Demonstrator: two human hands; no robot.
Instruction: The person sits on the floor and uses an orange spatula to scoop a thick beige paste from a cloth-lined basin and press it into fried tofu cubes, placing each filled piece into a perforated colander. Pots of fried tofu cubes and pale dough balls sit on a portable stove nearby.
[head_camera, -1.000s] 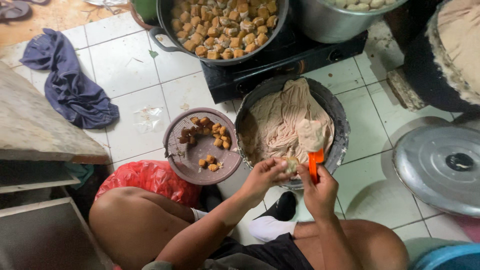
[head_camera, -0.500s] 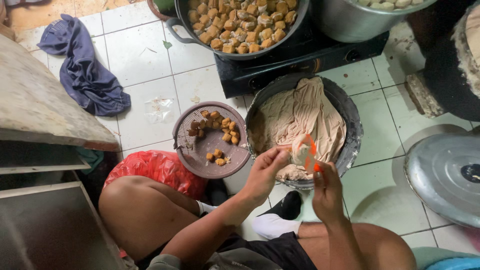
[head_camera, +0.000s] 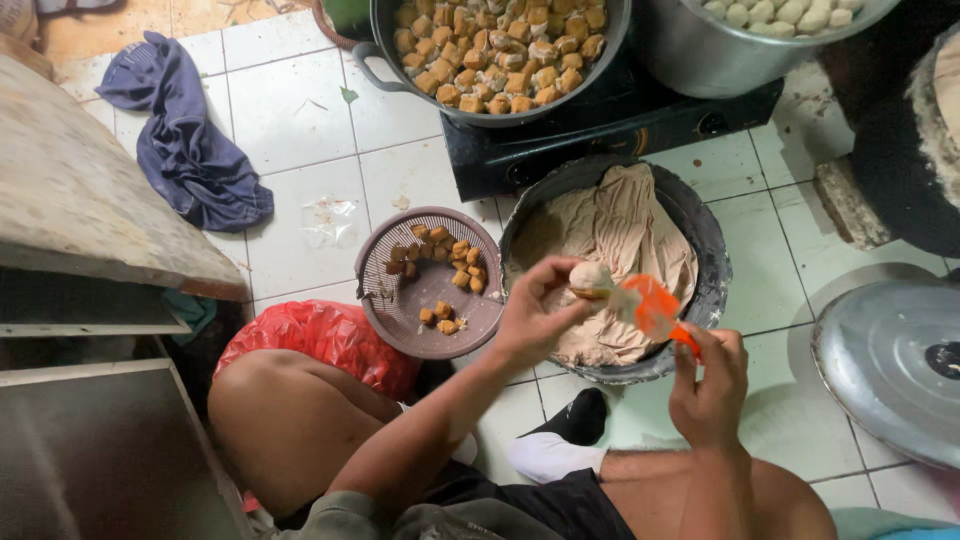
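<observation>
- Left hand (head_camera: 535, 315) pinches a small pale stuffed piece (head_camera: 590, 278) between thumb and fingertips, held over the near rim of the dark basin (head_camera: 712, 262).
- Right hand (head_camera: 712, 375) is curled around the handle of an orange spatula (head_camera: 655, 308); its blade tip touches the piece in the left hand.
- Basin sits on the white tiled floor (head_camera: 300, 120), filled with beige paste (head_camera: 620, 225), smeared up the sides.
- Just left of basin, touching it: round purple-grey sieve tray (head_camera: 385, 295) holding roughly 15 brown fried cubes (head_camera: 455, 265), mostly at its far side.
- Behind the basin: black stove (head_camera: 600, 130) with 1 big pan of fried cubes (head_camera: 500, 45) and 1 metal pot of pale balls (head_camera: 770, 15) beside it.
- Metal lid (head_camera: 890, 360) lies on floor at right.
- Red plastic bag (head_camera: 320, 335) by the person's left knee; blue cloth (head_camera: 185, 150) crumpled on tiles far left.
- Black-and-white sock (head_camera: 560, 445) shows between the legs.
</observation>
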